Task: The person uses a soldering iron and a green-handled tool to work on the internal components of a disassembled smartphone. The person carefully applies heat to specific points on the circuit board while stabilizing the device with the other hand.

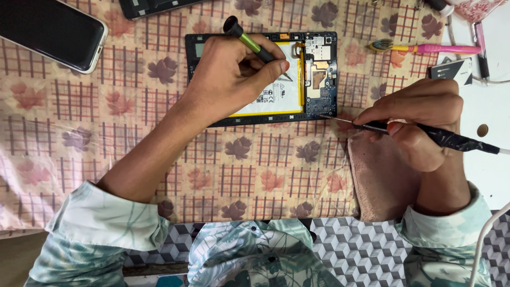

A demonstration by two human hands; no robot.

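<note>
Tablet (265, 106), back cover off, lies flat on counter (79, 138) with patterned cloth, top centre of view. Left hand (228, 74) rests on tablet's white battery (281, 95), fingers closed around green-and-black screwdriver (249, 40), tip down on battery area. Right hand (419, 119) sits just right of tablet, gripping thin black-wrapped probe (425, 133) pen-style; its metal tip touches tablet's lower right corner by blue circuit board (321, 74). Pink towel (382, 175) lies under right hand, below and right of tablet. Toothbrush (425, 49), yellow head, pink handle, lies right of tablet's top edge. Phone (50, 32), dark screen, sits well left of tablet at top left. Second dark device (151, 6) partly cut off above tablet. Small black-and-white box (451, 69) lies right of tablet past toothbrush.
</note>
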